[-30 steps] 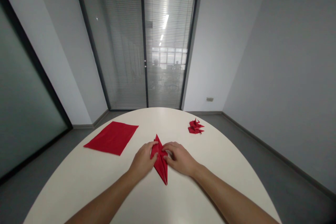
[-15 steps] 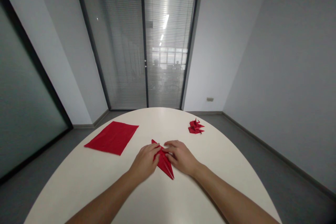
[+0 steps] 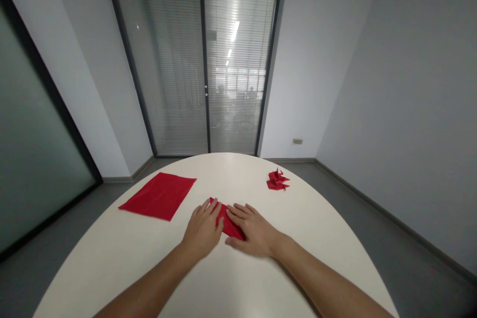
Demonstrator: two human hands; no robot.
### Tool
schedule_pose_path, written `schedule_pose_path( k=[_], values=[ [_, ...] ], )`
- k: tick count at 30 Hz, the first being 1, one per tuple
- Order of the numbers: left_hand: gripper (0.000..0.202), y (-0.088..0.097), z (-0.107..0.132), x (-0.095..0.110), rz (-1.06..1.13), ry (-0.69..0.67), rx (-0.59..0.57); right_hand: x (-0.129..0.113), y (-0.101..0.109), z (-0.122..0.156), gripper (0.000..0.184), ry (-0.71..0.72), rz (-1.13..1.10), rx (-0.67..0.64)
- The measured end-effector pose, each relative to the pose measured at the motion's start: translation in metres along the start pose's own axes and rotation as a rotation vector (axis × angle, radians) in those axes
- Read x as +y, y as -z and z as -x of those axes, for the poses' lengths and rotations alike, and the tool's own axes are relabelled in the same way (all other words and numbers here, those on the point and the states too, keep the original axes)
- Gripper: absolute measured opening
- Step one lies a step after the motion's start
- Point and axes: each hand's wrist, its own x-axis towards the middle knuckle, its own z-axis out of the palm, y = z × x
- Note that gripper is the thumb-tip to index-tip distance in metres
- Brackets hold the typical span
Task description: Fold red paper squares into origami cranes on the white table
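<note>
Here, my left hand (image 3: 203, 223) lay palm down with its fingers stretched out and its thumb apart, holding down the far-left end of a folded red paper (image 3: 231, 228). My right hand (image 3: 256, 231) rested flatter, fingers extended over the paper's near-right part, thumb out to the side near the tabletop; neither hand was clamped shut. The folded paper lay slantwise between and partly beneath them, on the middle of a pale round-edged table (image 3: 223, 283). I judged this to be a creasing step: the left hand steadying, the right pressing the fold flat. The next move seemed to call for even pressure along the fold while the left hand kept the layers aligned. Beyond, to the left, lay a flat red paper sheet (image 3: 160, 196); to the far right sat small red origami cranes (image 3: 277, 180), bunched so closely that I couldn't count them. Farther back stood glass panels (image 3: 179, 69) with blinds.
</note>
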Motion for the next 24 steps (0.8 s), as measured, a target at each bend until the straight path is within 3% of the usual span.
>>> schedule_pose_path(
  k=[10, 17, 24],
  values=[
    [0.044, 0.006, 0.004, -0.002, 0.134, -0.136, -0.062, 0.016, 0.005, 0.003, 0.049, -0.069, 0.035, 0.069],
    [0.044, 0.007, 0.003, 0.0, 0.115, -0.123, -0.09, 0.012, 0.002, 0.001, 0.054, -0.083, 0.101, 0.067],
    [0.044, 0.01, 0.0, 0.002, 0.121, -0.151, -0.066, 0.0, 0.0, 0.003, 0.068, -0.018, 0.003, -0.08]
  ],
)
